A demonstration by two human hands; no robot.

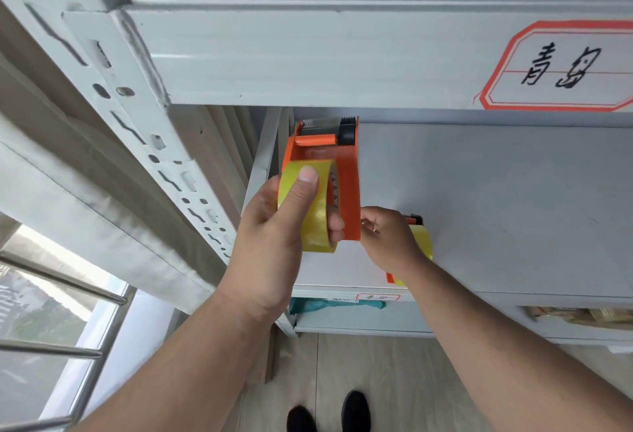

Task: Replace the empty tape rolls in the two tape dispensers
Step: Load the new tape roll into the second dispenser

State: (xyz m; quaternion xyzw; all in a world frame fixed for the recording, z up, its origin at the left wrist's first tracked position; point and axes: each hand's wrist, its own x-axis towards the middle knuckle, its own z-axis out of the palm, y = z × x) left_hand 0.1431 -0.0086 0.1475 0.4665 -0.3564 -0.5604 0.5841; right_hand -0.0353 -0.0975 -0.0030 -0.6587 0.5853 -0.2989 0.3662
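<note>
An orange tape dispenser (346, 164) is held above a grey shelf (496, 212), its black roller end pointing away from me. A yellow tape roll (317, 229) sits in it. My left hand (274, 236) grips that roll, thumb on its outer face and fingers under it. My right hand (390, 239) pinches the near lower edge of the dispenser. Behind my right hand lies a second dispenser with a yellow roll (423, 243), mostly hidden, with orange parts showing at both ends.
A shelf beam (308, 54) with a red-bordered handwritten label (561, 65) hangs just above the hands. A slotted upright post (144, 130) stands on the left. Window bars (58, 329) are at lower left. Lower shelves (359, 325) hold a teal bag and packets. My shoes (329, 414) show on the floor.
</note>
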